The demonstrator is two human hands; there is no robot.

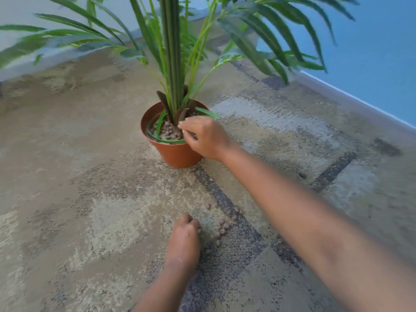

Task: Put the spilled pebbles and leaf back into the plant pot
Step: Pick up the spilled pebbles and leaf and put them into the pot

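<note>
Your right hand [206, 137] hovers over the plant pot [174, 152] rim, fingers loosely curled; whether it holds anything you cannot tell. Your left hand [184, 240] rests fingers-down on the carpet [90, 199], bunched beside the spilled pebbles [221, 228]. A green leaf [166, 140] lies curled inside the pot.

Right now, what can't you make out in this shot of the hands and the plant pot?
- Right hand, head view: its curled fingers hide whether it holds pebbles over the pot.
- Left hand: its knuckles hide any pebbles under it.
- Plant: top cut off by the frame edge.
- Far right carpet speck: too small and blurred.
</note>
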